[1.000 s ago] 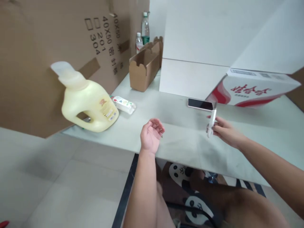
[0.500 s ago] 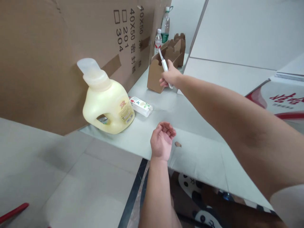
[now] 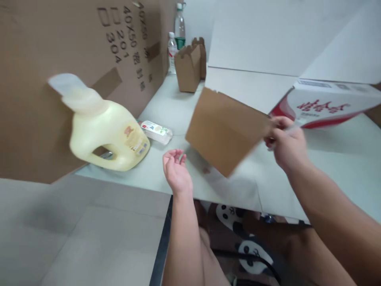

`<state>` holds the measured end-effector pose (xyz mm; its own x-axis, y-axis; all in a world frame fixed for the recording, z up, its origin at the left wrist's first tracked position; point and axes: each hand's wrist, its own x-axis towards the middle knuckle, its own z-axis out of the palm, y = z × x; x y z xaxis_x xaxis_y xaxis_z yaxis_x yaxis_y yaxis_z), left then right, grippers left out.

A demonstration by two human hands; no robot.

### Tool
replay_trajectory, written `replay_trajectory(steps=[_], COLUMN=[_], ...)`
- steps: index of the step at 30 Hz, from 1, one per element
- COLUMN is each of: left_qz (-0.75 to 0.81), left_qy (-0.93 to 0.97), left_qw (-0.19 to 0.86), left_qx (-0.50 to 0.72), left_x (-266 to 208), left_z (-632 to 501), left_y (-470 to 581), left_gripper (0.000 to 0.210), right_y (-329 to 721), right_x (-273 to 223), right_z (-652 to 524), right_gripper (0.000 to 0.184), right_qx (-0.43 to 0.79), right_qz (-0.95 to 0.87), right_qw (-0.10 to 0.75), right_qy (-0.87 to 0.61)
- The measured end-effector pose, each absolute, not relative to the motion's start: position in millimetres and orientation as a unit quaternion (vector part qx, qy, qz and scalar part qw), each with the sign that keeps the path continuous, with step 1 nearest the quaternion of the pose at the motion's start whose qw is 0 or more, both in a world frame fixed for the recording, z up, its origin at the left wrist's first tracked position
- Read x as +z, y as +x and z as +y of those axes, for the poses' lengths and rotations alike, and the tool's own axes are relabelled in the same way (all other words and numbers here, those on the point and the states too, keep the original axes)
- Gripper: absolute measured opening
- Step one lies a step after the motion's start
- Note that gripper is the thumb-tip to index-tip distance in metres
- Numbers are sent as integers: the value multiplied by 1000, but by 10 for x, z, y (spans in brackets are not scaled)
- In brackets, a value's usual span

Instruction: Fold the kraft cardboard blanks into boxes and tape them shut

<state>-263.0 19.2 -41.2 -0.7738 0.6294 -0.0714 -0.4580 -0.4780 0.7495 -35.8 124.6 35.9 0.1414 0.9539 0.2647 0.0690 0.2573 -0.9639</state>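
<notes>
A small brown cardboard box [image 3: 228, 133], blurred by motion, hangs tilted above the table. My right hand [image 3: 288, 143] is closed on its top edge at the right. The same hand also keeps a slim white utility knife [image 3: 293, 129], partly hidden by the fingers and smeared. Left of the box, my left hand [image 3: 177, 171] is turned palm up with loosely curled fingers and holds nothing. It is apart from the box, near the table's front edge. A small brown scrap [image 3: 206, 170] lies on the table between the hand and the box.
At the left stands a pale yellow jug [image 3: 119, 115] before a large carton [image 3: 74, 43]. A white packet [image 3: 156, 132] lies beside it. Farther back are more cardboard boxes [image 3: 187, 67] and two bottles [image 3: 172, 51]. A red-and-white carton [image 3: 327, 103] is at the right.
My right hand has taken the front cardboard box from the group at the back and brought it nearer and to the right. The left hand stays open; the view has turned right.
</notes>
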Motion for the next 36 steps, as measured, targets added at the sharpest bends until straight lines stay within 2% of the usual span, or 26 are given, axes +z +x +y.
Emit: replay_trajectory(steps=[4,9,12,14,19,24,28,33,36], left_qz=[378,332,351,375,407,441,464,497,514], left_qy=[309,504,534,548,590,593,565,566,562], left_qw=[386,450,430,400,308,255,268,252,250], left_qx=[782,659,638,632,626,623,627,608,598], left_x=[-391,-394,-436,-456,-445,-434,-429,-387,-337], left_z=[243,303,385,448,526,493,441,342,254], left_y=[-2264,-1611,-1357,-1258,-1149,-1072,-982,-935,-916], left_gripper=[38,60,70,73,58,54,49,52,47], right_y=[609,1056,1290,1455,1740,1800,1714,1552,1497], right_x=[110,-121,-270,-349,-378,-298,-252,-187,-162], right_z=[578,326,278,234,158,119,67,31,44], right_gripper=[13,21,12,20,40,60,52,46,35], right_qx=[332,257,247,277,320,307,288,266,262], right_qz=[-456,-467,-523,-570,-650,-694,-689,-617,-598], right_qw=[650,695,685,649,561,540,549,613,612], right_qy=[-509,-482,-444,-420,-400,-363,-374,-417,-447])
